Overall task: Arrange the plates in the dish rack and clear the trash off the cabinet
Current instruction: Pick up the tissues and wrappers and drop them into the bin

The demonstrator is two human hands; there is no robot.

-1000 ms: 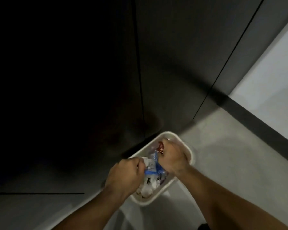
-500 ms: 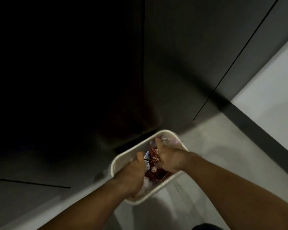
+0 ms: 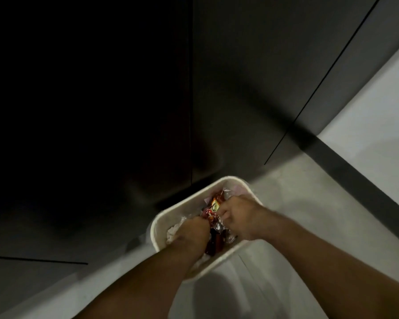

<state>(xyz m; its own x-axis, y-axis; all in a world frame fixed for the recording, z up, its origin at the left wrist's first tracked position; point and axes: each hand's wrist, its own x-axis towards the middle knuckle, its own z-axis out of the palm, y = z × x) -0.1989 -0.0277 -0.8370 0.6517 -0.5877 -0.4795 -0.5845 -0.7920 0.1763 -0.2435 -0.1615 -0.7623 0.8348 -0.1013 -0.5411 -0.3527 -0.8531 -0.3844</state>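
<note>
Dark cabinet doors (image 3: 240,88) meet a pale grey floor (image 3: 309,215); a white rounded plastic bin (image 3: 160,236) stands at their foot. Inside it, left hand (image 3: 192,231) and right hand (image 3: 237,215) curl tight around crumpled red-and-silver foil wrappers (image 3: 214,207).

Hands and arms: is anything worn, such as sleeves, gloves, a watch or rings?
Nothing worn shows. The left hand and right hand have no gloves; both forearms are uncovered to the frame's edge, no sleeve, watch or band. Rings: too dim to tell.
</note>
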